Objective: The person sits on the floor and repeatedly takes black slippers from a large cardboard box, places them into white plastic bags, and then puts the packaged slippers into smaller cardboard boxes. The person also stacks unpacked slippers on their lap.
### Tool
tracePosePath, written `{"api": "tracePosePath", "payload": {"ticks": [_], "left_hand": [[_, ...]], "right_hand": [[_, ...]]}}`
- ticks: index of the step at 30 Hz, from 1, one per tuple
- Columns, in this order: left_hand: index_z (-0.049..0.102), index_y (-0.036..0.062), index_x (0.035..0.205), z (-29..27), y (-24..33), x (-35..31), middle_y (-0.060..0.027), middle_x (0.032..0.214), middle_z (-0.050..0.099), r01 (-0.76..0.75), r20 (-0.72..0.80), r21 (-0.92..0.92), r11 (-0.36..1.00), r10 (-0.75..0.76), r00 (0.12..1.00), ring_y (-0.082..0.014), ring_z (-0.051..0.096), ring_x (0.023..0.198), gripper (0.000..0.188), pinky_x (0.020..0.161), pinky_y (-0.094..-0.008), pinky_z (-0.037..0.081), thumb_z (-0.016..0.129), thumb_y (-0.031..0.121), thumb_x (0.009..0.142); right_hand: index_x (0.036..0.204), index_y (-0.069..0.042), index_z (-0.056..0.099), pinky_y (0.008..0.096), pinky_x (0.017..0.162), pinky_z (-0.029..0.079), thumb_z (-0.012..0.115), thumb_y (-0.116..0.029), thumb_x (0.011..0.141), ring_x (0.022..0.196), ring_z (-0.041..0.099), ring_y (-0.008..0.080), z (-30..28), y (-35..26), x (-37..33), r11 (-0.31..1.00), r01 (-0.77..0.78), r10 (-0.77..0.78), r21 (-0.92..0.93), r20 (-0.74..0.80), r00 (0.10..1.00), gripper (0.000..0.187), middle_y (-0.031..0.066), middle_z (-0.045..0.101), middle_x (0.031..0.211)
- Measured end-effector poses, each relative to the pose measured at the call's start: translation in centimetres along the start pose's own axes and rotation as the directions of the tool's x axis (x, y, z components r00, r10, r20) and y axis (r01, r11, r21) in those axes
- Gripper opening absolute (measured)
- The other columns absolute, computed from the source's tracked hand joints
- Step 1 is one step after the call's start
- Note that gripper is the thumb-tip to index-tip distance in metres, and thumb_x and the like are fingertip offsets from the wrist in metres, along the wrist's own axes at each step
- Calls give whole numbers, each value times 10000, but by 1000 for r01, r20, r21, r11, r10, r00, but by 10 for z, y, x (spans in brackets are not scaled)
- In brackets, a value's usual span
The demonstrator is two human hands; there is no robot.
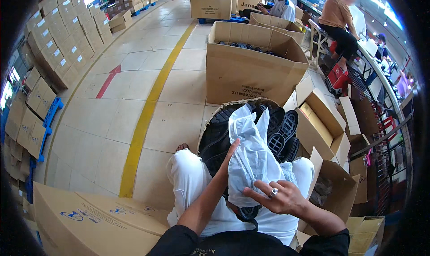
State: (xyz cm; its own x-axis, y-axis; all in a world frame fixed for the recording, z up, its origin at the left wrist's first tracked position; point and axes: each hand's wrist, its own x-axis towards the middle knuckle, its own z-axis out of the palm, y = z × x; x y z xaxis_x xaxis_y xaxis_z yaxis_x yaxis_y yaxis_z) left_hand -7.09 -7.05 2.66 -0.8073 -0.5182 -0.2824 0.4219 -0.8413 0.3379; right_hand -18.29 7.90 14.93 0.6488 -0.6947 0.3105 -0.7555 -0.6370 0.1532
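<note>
A crinkled, translucent white plastic bag [251, 159] lies spread over my lap. Along its left edge, my left hand [232, 152] holds it, one digit showing and the other fingers hidden behind the plastic. My right hand [281, 197], with a ring on one finger, grips the bag's lower right side with bent fingers. Below the bag a black ridged sole [249, 212] peeks out; how far it reaches under the plastic is hidden. Just beyond my knees, black shoes [283, 133] fill an open carton [200, 137], several with soles turned up.
A big open carton [255, 77] with dark shoes stands ahead. Open cartons [316, 121] crowd my right side; a closed carton [98, 220] is at lower left. Stacked cartons [62, 41] line the left beyond a yellow floor stripe [152, 99]. Two people sit farther off near a bench.
</note>
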Motion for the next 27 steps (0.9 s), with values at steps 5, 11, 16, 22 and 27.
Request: {"api": "tracePosePath", "payload": {"ticks": [5,11,16,22,27], "left_hand": [[454,50,1194,-14,-4,11,-115,1088,562,8,89,20,1000,-10,996,-240,566,954,602,873,-376,438,432,542,848],[362,29,1293,-4,-5,4,-117,1253,446,-97,69,297,950,80,994,-228,472,1098,815,937,-330,376,445,660,783],[377,25,1283,2,3,-3,-123,1262,431,-38,-168,364,931,105,980,-225,464,1103,804,945,-325,365,430,659,791],[441,-11,1218,20,26,-29,-118,1176,494,-139,-311,649,748,428,849,-214,485,1040,637,912,-298,362,626,420,786],[439,-44,1165,-13,36,-20,-128,1086,532,-458,-34,808,371,805,592,-213,513,974,504,889,-294,372,647,200,776]], "right_hand": [[1047,-117,646,170,384,320,678,-124,709,508,405,32,0,0,-5,998,-63,65,15,-269,961,339,15,559,936],[862,-37,680,205,394,372,701,-49,676,498,494,84,-23,18,-11,978,-191,147,-80,-386,911,187,58,578,765],[824,-32,651,276,526,456,677,69,658,654,579,172,-36,48,-15,843,-533,478,76,-560,676,196,75,572,723],[815,-19,601,278,653,445,649,37,709,745,574,196,-73,74,-9,668,-720,641,187,-635,430,129,98,584,809],[817,9,581,261,697,409,636,19,731,779,539,161,-73,73,-7,652,-626,750,428,-488,447,103,92,575,823]]}}
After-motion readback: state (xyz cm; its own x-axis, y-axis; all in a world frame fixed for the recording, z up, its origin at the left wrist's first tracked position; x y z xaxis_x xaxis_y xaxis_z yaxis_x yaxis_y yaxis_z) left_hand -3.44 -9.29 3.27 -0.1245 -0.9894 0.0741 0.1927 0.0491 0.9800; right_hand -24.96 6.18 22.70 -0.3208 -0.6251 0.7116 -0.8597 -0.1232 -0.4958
